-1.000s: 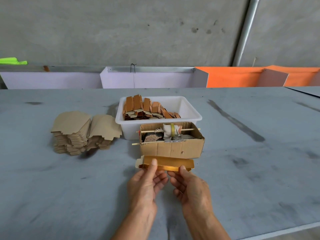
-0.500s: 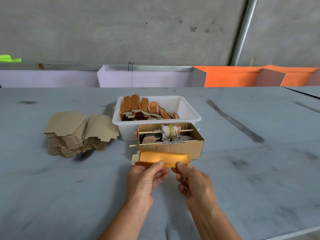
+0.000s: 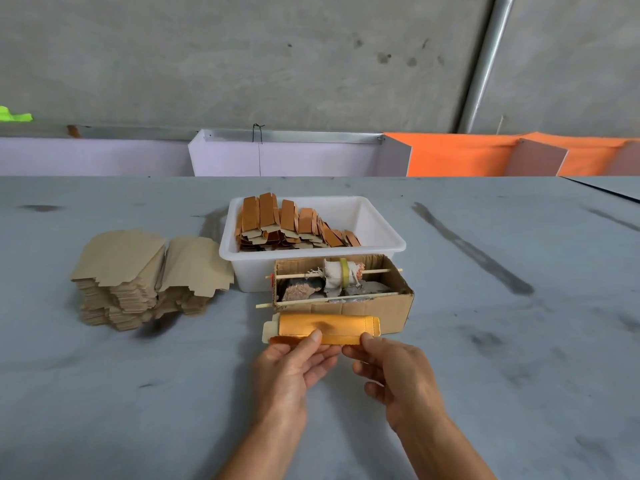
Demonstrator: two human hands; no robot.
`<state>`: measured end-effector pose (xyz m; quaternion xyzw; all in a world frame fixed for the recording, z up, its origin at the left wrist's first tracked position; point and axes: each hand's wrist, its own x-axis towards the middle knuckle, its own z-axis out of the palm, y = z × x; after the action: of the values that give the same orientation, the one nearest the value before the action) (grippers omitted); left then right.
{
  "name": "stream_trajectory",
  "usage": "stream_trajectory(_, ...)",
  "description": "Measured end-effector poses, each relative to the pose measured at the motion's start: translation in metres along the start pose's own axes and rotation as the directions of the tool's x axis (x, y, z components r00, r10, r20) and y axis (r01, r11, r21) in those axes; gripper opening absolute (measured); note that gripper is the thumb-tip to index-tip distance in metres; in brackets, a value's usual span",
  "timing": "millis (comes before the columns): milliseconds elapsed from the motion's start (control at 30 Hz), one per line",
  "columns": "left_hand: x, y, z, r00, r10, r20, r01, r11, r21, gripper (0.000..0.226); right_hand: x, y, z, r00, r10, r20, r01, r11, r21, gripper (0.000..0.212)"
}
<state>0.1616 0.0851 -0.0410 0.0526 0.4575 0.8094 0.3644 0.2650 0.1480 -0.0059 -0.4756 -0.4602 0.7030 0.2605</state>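
Note:
A small gold foil carton (image 3: 325,328) is held just above the grey table, in front of a brown cardboard box. My left hand (image 3: 291,368) pinches its near edge left of the middle, thumb on top. My right hand (image 3: 398,370) pinches the same edge near the right end. The carton's gold face is turned up toward me, with a pale flap sticking out at its left end.
The open cardboard box (image 3: 346,306) holds rags and a taped roll on two wooden sticks. Behind it a white plastic tub (image 3: 381,233) contains several folded gold cartons. A stack of flat brown blanks (image 3: 145,278) lies to the left. Purple and orange bins line the far edge.
Both hands have tipped the gold carton so its broad face shows more. The left thumb has slid down to the near edge; the carton sits slightly nearer the cardboard box.

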Motion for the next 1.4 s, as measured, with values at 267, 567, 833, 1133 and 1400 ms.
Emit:
stream_trajectory(267,0.005,-0.005,-0.003,0.998,0.062,-0.022,-0.062,0.998,0.020,0.006,0.002,-0.027,-0.019,0.819,-0.551,-0.159,0.377,0.726,-0.576,0.020)
stream_trajectory(567,0.006,-0.005,-0.004,0.997,0.070,-0.037,-0.070,0.997,0.014,0.012,0.022,-0.081,-0.011,0.888,-0.458,-0.041,0.351,0.731,-0.585,0.023)
stream_trajectory(833,0.006,-0.004,-0.004,0.998,0.057,-0.033,-0.057,0.998,0.003,0.013,0.043,-0.103,0.001,0.981,-0.191,-0.022,0.118,0.688,-0.716,0.010)
stream_trajectory(1133,0.010,-0.006,-0.004,0.998,0.067,-0.019,-0.067,0.998,0.002,0.011,0.059,-0.110,0.021,0.989,-0.138,0.061,0.121,0.480,-0.869,0.032)
stream_trajectory(1400,0.011,-0.007,-0.005,0.997,0.078,-0.007,-0.078,0.997,0.023,0.007,0.069,-0.106,0.031,0.997,-0.048,0.059,0.074,0.410,-0.909,0.014)
